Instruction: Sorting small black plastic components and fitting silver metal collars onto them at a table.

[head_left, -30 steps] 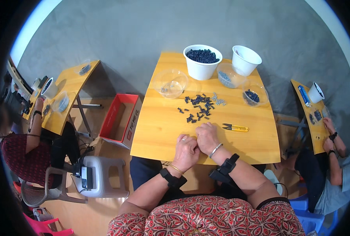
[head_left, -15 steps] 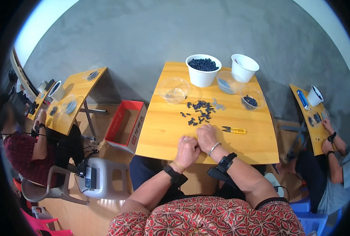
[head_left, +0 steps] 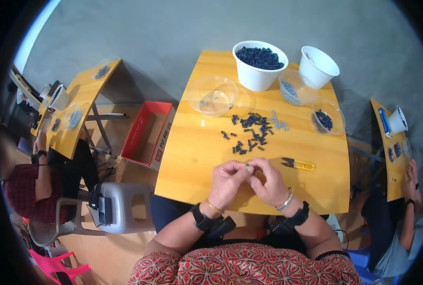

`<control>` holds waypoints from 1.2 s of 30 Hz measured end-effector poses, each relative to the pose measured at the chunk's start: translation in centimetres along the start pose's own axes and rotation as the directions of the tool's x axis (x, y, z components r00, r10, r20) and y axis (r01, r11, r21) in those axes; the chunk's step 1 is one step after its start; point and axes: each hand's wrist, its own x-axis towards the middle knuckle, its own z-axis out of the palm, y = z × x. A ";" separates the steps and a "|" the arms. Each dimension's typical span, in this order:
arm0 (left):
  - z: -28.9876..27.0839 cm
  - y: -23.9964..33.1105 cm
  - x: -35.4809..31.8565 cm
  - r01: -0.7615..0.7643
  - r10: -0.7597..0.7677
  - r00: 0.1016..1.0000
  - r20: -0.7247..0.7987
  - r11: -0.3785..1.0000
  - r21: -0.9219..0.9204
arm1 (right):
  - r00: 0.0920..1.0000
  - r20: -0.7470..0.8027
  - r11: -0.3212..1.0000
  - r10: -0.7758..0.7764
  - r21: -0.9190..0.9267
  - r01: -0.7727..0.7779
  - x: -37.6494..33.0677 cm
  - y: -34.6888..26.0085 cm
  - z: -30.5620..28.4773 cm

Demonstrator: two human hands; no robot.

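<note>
Above the table's near edge, my left hand [head_left: 227, 183] and my right hand [head_left: 269, 183] meet with their fingertips pinched together. Whatever lies between those fingers is too small and covered to make out. Just beyond them, small black plastic pieces [head_left: 257, 137] lie scattered in a loose heap. Beside that heap, on its right, is a little group of grey pin-like parts [head_left: 280, 125]. Yellow-handled thread snips [head_left: 301, 164] rest to the right of my right hand, blades pointing left.
At the far side of the wooden table [head_left: 187, 161] stand a white tub [head_left: 256, 78] full of black pieces and another white tub [head_left: 320, 71]. Clear bowls [head_left: 211, 111] stand nearby, some holding parts. A red-lined box [head_left: 136, 137] sits left on the floor. People work at side tables.
My hands have risen off the table's near edge, and their fingertips now meet in front of the heap. The whole view has shifted a little.
</note>
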 end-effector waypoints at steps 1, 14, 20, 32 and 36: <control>-0.1 -0.2 -0.1 0.027 -0.027 1.000 0.012 0.999 0.029 | 1.000 0.002 0.999 -0.014 -0.034 0.014 -0.1 0.3 -0.1; -1.0 -0.1 -2.4 0.063 -0.090 0.987 0.134 0.980 0.189 | 0.988 0.149 0.999 -0.030 -0.023 0.034 -1.1 0.3 -0.9; -0.9 -1.1 -3.3 0.057 -0.029 0.984 0.174 0.986 -0.158 | 0.979 0.121 0.905 0.164 0.375 -0.198 -2.8 -1.8 -1.7; -0.1 -0.2 -4.4 -0.231 0.224 0.946 0.234 0.973 0.005 | 0.988 0.042 0.979 0.147 0.139 -0.151 -3.4 -4.5 -2.5; -0.1 -0.8 -4.6 -0.096 0.084 0.979 0.185 0.994 0.060 | 0.989 0.007 0.989 0.145 0.013 -0.145 -2.4 -3.6 -3.5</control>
